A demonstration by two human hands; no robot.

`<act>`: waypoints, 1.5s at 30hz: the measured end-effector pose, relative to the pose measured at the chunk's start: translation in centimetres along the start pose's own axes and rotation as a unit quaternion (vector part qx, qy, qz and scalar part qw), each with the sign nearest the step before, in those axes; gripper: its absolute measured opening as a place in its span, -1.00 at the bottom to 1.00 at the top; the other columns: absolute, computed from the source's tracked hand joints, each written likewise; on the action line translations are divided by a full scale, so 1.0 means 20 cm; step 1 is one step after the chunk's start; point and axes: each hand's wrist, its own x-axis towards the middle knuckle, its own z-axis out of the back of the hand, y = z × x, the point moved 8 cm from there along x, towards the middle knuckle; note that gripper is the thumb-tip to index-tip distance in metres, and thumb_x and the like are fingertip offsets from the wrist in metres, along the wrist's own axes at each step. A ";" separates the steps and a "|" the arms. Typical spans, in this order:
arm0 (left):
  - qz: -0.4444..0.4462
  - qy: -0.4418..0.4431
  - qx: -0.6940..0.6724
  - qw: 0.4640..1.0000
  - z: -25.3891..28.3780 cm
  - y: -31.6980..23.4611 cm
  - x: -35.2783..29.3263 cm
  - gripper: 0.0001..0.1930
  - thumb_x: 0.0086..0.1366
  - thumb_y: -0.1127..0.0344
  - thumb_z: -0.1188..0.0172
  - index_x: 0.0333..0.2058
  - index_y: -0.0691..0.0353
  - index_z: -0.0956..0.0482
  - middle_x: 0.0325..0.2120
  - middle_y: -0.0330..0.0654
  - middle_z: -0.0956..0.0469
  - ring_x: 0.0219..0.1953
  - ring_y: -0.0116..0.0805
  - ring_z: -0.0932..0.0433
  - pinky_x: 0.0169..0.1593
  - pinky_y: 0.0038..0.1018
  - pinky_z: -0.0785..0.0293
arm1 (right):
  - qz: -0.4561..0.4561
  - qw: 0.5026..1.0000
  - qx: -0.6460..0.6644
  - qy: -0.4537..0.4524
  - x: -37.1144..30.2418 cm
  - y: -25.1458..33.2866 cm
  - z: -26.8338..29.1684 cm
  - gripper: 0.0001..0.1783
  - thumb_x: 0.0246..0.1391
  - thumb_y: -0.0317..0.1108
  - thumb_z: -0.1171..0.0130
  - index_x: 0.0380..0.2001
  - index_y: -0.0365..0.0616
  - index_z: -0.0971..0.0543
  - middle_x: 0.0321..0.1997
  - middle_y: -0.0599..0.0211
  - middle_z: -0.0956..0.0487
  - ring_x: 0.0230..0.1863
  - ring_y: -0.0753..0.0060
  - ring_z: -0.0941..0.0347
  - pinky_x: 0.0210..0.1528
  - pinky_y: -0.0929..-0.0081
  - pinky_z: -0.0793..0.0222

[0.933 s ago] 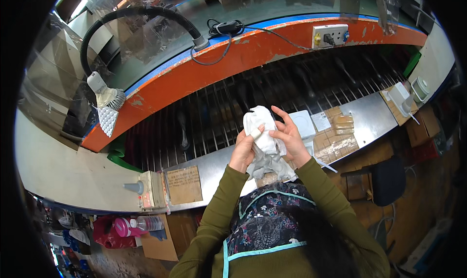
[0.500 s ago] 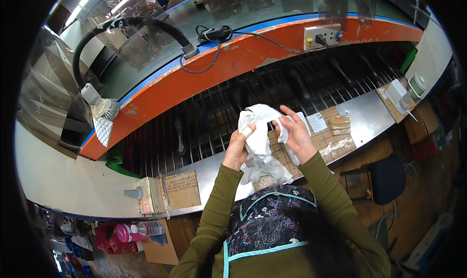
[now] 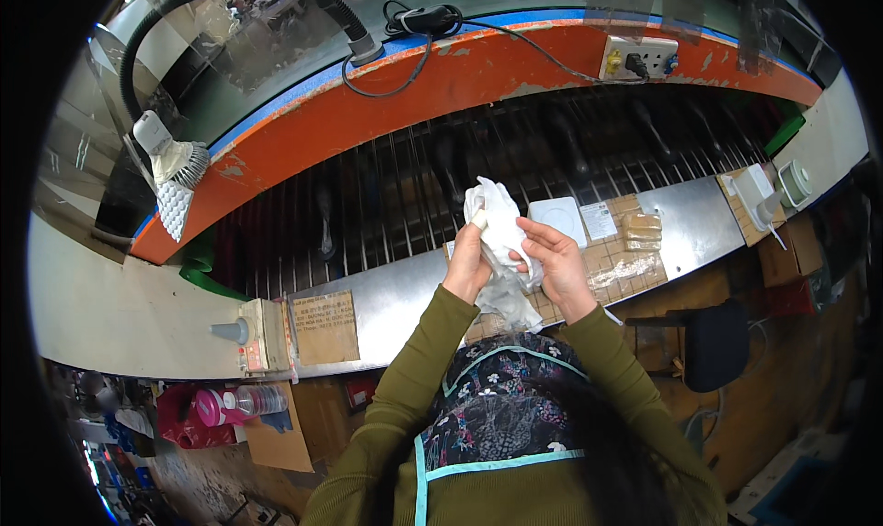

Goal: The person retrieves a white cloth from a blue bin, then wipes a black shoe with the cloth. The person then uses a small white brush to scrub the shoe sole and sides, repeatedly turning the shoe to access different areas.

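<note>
A crumpled white cloth (image 3: 499,215) is held up between my two hands, above the front ledge. Its greyer lower part (image 3: 509,303) hangs down toward my apron. My left hand (image 3: 467,261) pinches the cloth's left side, and a pale wrap covers the tip of its thumb. On the other side, my right hand (image 3: 557,268) has its thumb and fingers closed on the cloth's edge. Just beyond the right fingers lies a white square object (image 3: 555,219) with rounded corners.
Metal rods (image 3: 395,181) with dark long shapes run beyond the metal ledge (image 3: 405,296). The ledge bears a cardboard piece (image 3: 328,330), a printed card (image 3: 599,221) and brown bundles (image 3: 641,233). A bent lamp (image 3: 184,163) hangs left; a socket strip (image 3: 655,59) is fixed ahead. A dark chair (image 3: 717,347) stands right.
My hands have drawn closer together and bunched the cloth between them. The right fingers, spread before, have closed on it. The white square object shows more fully. My view has shifted.
</note>
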 end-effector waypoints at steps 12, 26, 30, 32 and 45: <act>-0.020 0.026 0.005 0.999 -0.04 -0.09 0.02 -0.50 0.19 0.17 -0.21 0.03 0.28 -0.31 -0.15 -0.06 -0.48 -0.11 -0.19 -0.50 -0.06 -0.22 -0.48 | 0.098 0.989 -0.110 0.013 -0.07 0.08 -0.07 -0.44 -0.05 -0.64 -0.16 0.09 -0.26 -0.35 0.00 0.16 -0.45 -0.28 0.55 -0.52 -0.29 0.66 -0.48; 0.012 0.206 -0.041 0.978 -0.18 -0.35 -0.06 -0.33 0.15 -0.01 -0.22 0.11 0.23 -0.22 -0.05 0.09 -0.43 -0.09 -0.06 -0.50 -0.01 -0.16 -0.46 | 0.238 0.930 -0.275 -0.061 -0.06 0.24 -0.01 -0.66 -0.04 -0.42 -0.22 -0.12 -0.15 -0.51 -0.15 0.41 -0.49 -0.14 0.56 -0.39 -0.09 0.58 -0.27; -0.043 0.190 0.031 0.980 -0.20 -0.37 -0.07 -0.43 0.20 0.05 -0.18 0.06 0.30 -0.29 -0.12 -0.03 -0.48 -0.10 -0.24 -0.51 0.00 -0.34 -0.45 | 0.386 0.829 -0.403 -0.026 -0.08 0.47 -0.36 -0.72 -0.10 -0.35 -0.30 -0.26 -0.16 -0.57 -0.29 0.35 -0.47 -0.22 0.44 -0.38 -0.17 0.54 -0.28; -0.058 0.181 0.076 0.979 -0.16 -0.36 -0.05 -0.47 0.21 0.08 -0.18 0.04 0.31 -0.32 -0.12 -0.09 -0.48 -0.09 -0.30 -0.50 0.01 -0.39 -0.43 | 0.362 0.837 -0.407 -0.047 -0.06 0.47 -0.41 -0.74 -0.14 -0.36 -0.33 -0.33 -0.18 -0.58 -0.32 0.34 -0.45 -0.25 0.41 -0.38 -0.18 0.50 -0.31; -0.001 0.178 0.075 0.981 -0.23 -0.31 -0.18 -0.47 0.09 0.43 -0.25 0.05 0.28 -0.31 -0.12 -0.15 -0.48 -0.07 -0.32 -0.50 0.02 -0.39 -0.44 | 0.154 0.975 0.159 0.034 0.01 0.41 0.17 -0.81 -0.12 -0.42 -0.04 -0.34 -0.07 -0.40 -0.42 0.38 -0.50 -0.63 0.62 -0.32 -0.44 0.55 -0.37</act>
